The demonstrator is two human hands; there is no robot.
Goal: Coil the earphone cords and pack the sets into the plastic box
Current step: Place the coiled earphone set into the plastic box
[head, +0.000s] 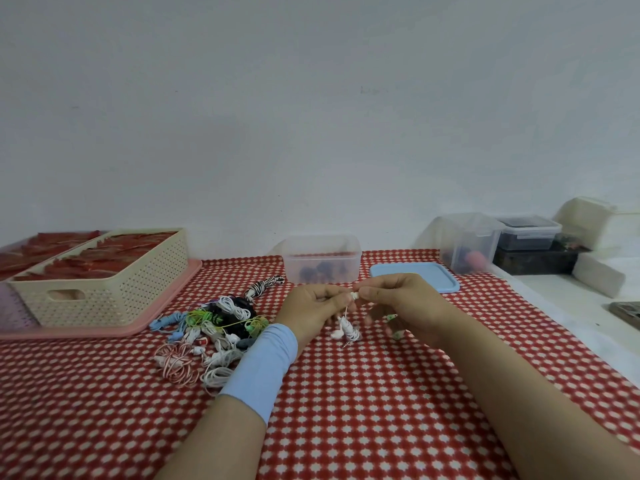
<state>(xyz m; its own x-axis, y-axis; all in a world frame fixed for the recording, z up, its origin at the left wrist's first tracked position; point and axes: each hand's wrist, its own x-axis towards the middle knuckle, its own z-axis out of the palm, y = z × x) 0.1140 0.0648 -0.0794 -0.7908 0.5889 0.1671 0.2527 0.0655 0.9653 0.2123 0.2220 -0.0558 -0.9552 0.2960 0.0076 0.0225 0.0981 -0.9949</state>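
Item: 1 white earphone set (347, 331), pinched at its top between left hand (317, 306) and right hand (398, 299). Its bundle hangs vertically just above the desk (381, 410). Destination: plastic box (322, 263), lid off, straight beyond both hands, about equally near each. Uncoiled pile (214, 330) lies left. No legible writing.

No legible text, labels, brands, numbers or signs anywhere.
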